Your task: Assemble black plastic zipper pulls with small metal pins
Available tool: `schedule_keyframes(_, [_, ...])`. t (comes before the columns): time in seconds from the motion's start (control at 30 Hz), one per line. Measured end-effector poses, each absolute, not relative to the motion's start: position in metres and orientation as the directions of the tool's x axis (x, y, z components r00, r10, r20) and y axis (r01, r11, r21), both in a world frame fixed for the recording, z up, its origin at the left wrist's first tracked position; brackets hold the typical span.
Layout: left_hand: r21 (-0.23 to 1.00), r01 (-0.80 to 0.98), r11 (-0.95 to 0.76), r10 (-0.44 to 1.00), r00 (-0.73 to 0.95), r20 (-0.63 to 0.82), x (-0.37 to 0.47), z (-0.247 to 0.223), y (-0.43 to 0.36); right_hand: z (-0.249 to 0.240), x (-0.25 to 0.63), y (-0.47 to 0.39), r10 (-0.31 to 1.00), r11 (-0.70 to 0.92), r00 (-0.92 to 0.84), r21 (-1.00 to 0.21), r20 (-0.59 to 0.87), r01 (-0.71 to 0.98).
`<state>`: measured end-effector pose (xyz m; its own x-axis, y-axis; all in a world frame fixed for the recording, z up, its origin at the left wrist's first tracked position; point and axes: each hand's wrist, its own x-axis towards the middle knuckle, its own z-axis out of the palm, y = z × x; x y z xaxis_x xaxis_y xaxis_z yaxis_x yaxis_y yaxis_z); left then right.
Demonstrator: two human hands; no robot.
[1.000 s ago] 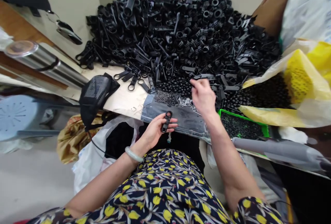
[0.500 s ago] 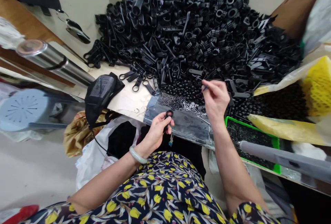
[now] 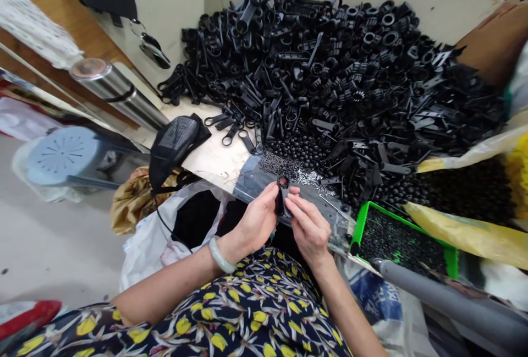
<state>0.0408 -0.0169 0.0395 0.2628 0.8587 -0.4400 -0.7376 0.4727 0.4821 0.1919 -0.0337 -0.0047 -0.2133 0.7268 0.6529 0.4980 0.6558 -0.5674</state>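
A black plastic piece with a ring at its top (image 3: 282,195) is held upright between my two hands, close to the bench's front edge. My left hand (image 3: 258,217) has its fingers closed on the piece from the left. From the right, my right hand (image 3: 308,225) presses its fingertips on the same piece. Just beyond my hands lie small silver pins (image 3: 310,179), tiny dark parts (image 3: 278,164) and black beads (image 3: 303,149). A large heap of black plastic parts (image 3: 330,65) rises behind them.
A green tray (image 3: 360,228) with small black bits stands right, beside a grey tube (image 3: 445,291) and yellow plastic bags (image 3: 466,230). On the left are a black mesh cap (image 3: 177,139), a steel flask (image 3: 119,93), hanging keys (image 3: 153,50) and a blue stool (image 3: 61,156).
My right hand has come down and left from the heap's edge to the black piece. My left hand has swung its piece more upright. The view has shifted left.
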Motion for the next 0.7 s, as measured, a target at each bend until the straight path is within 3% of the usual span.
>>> schedule_keyframes(0.33, [0.491, -0.730, 0.476, 0.849, 0.235, -0.474, 0.049, 0.041, -0.024, -0.003, 0.191, -0.036, 0.707, 0.670, -0.259, -0.507, 0.658, 0.542])
schedule_keyframes(0.6, [0.589, -0.697, 0.408, 0.877, 0.121, -0.465, 0.047, 0.035, -0.023, 0.004, 0.185, -0.052, 0.809, 0.585, -0.380, -0.552, 0.449, 0.594])
schedule_keyframes(0.7, [0.655, -0.634, 0.411, 0.889, 0.119, -0.442, 0.046, 0.029, -0.026, 0.015, 0.183, -0.058, 0.841, 0.535, -0.340, -0.552, 0.420, 0.640])
